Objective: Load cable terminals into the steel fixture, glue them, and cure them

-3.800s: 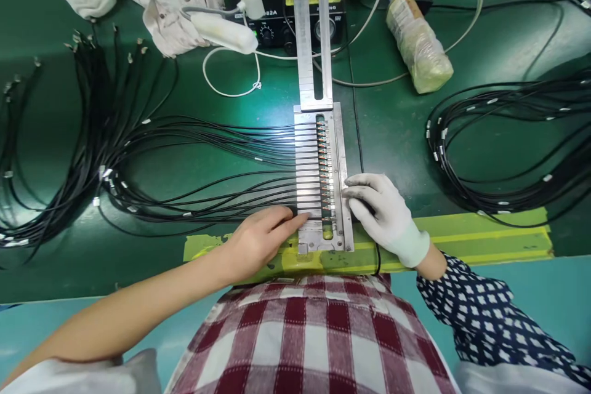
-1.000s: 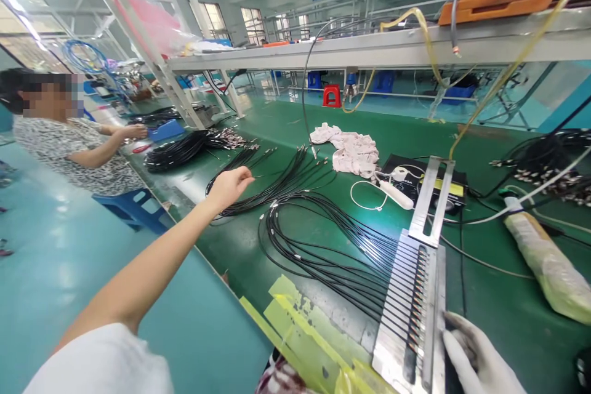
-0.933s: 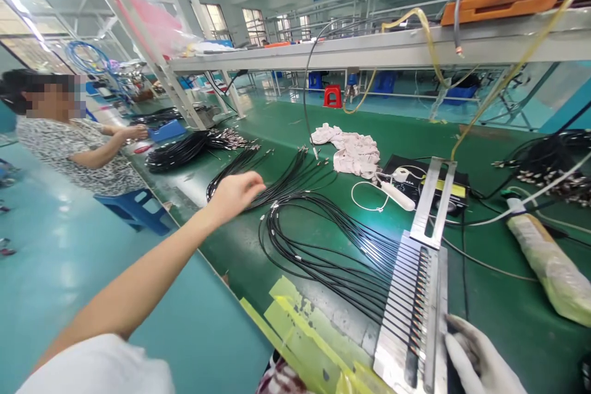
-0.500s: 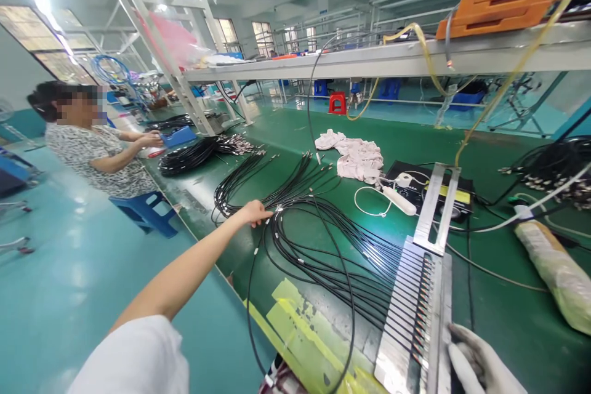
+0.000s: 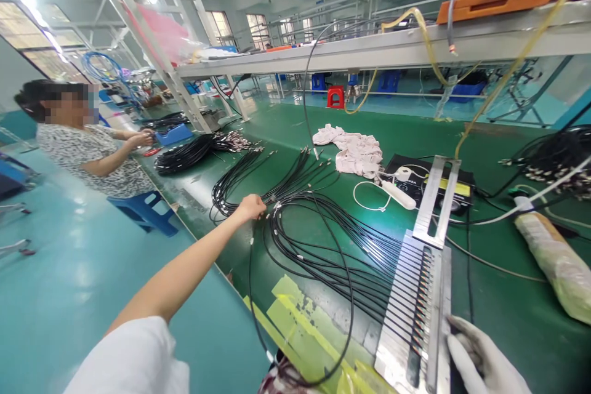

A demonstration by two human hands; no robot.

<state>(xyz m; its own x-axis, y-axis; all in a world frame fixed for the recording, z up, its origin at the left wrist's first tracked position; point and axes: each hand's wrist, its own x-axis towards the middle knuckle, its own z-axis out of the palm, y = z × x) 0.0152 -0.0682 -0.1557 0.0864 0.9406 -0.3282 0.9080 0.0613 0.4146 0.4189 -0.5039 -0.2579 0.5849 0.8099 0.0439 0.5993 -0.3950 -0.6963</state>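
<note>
My bare left hand (image 5: 252, 207) is closed in a pinch beside the coiled cables, and a black cable (image 5: 250, 271) with a white tag hangs down from it. My fingertips hide the exact grip. A bundle of black cables (image 5: 318, 258) runs right into a slotted metal fixture (image 5: 406, 308), where the cables lie side by side with stripped, coppery ends. My right hand (image 5: 484, 354), in a white glove, holds the fixture's right edge near its lower end; some of its fingers are hidden. Yellow-green tape (image 5: 300, 314) covers the front of the green table.
Another black cable coil (image 5: 189, 154) lies farther left, near a co-worker (image 5: 92, 148) seated on a blue stool. A pinkish cloth (image 5: 355, 151), a white-handled tool (image 5: 398, 195) and a black box (image 5: 401, 175) are behind the fixture. A wrapped roll (image 5: 551, 258) lies right.
My left hand has shifted slightly left, away from the tagged cables, with the hanging cable drawn along. My right hand stays at the fixture's edge.
</note>
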